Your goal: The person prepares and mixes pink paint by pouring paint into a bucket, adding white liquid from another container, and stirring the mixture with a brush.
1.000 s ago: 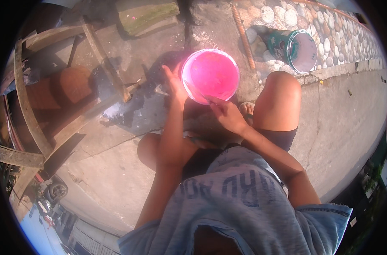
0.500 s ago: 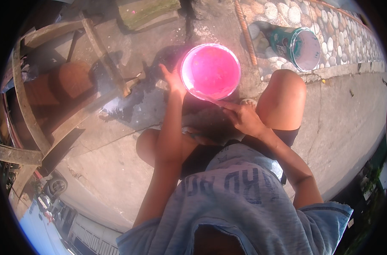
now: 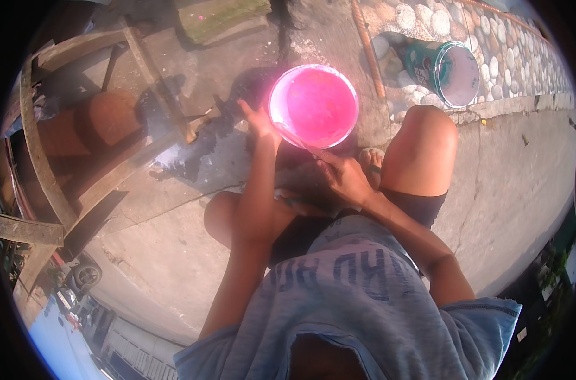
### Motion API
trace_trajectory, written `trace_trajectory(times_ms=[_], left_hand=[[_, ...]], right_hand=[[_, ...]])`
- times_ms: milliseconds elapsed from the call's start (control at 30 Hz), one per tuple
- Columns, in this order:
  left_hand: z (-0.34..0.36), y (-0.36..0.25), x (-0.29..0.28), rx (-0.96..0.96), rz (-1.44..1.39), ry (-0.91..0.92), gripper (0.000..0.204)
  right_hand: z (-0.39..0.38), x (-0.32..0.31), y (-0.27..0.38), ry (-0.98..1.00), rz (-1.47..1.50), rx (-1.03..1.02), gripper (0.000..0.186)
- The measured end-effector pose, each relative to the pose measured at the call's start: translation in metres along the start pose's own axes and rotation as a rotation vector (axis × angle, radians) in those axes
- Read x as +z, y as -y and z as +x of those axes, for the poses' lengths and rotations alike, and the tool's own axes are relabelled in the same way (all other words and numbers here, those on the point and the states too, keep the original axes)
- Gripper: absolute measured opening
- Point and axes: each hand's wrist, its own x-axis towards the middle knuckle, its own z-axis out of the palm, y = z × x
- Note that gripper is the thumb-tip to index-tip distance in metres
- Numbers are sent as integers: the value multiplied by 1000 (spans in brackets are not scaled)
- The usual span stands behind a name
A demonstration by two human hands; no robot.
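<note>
I squat on the concrete ground [image 3: 174, 253], which is wet and dark in a patch just ahead of my left knee; at my far left stands a rough wooden frame [image 3: 41, 171], and beyond my right knee a teal bucket [image 3: 443, 69] lies tipped on its side against the cobbled strip [image 3: 509, 57], well apart from my work; right before me, between my knees, sits the pink basin [image 3: 313, 104], upright on the ground, its inside glaring so brightly in the sun that I cannot tell whether it holds water or anything else; my left hand [image 3: 257, 123] rests with spread fingers against the basin's left rim, steadying it rather than clamping it; my right hand [image 3: 345, 177] sits just below the rim nearest me, fingers stretched toward it, and whether that grip pinches something small I cannot tell, for shadow hides the fingertips; as I judge it, the basin is placed and held ready, the ground already splashed, yet nothing I can see is finished or set aside, so most of the work looks left.
</note>
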Motion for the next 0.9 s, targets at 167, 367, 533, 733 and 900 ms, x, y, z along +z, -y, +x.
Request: trace_trajectory(times_ms=[167,367,533,733,900], left_hand=[[-5,1,0,20,-17,63,103],[-8,0,6,38,20,99,101],[-12,-1,10,30,-5,126,101],[-12,4,8,61,59,147,99],[-5,5,3,49,36,127,96]], right_hand=[[8,14,-5,-14,220,126,40],[-3,-11,-5,75,-9,95,39],[7,-2,0,-87,-3,-64,38],[15,16,8,-24,40,97,36],[23,34,6,-229,198,-31,33]])
